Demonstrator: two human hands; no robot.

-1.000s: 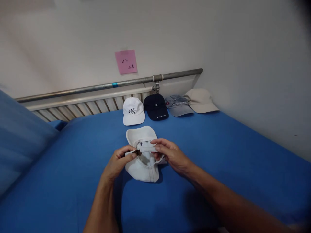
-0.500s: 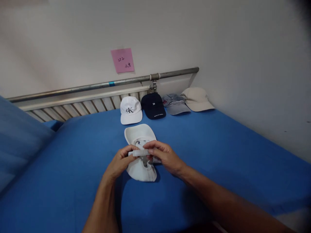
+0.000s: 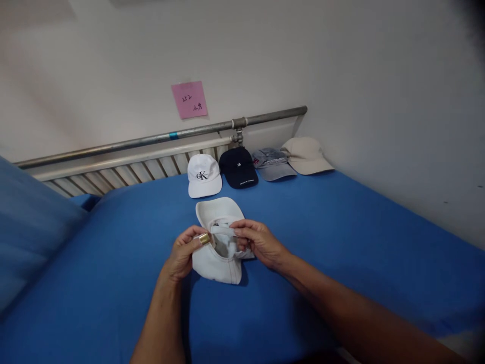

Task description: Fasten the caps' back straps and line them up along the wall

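Observation:
A white cap (image 3: 216, 265) lies on the blue sheet with its brim pointing away and its inside facing me. My left hand (image 3: 186, 251) pinches a gold metal buckle (image 3: 204, 238) at the left side of the cap's back opening. Between the thumb and fingers of my right hand (image 3: 261, 242) is the cap's white back strap (image 3: 222, 230), which stretches across the opening towards the left hand. Whether the strap still passes through the buckle I cannot tell. Part of the cap's right side is hidden by my right hand.
Behind stand a white cap with black letters (image 3: 204, 175), a black cap (image 3: 238, 167), a grey denim-like cap (image 3: 273, 164) and a beige cap (image 3: 307, 155). A radiator (image 3: 151, 169) and metal pipe (image 3: 132, 144) run along the wall. A blue curtain (image 3: 34, 227) hangs left.
My left hand has shifted slightly left and the gold buckle now shows in it. The strap, earlier held across in front of both hands, now sits farther back, gripped by my right hand.

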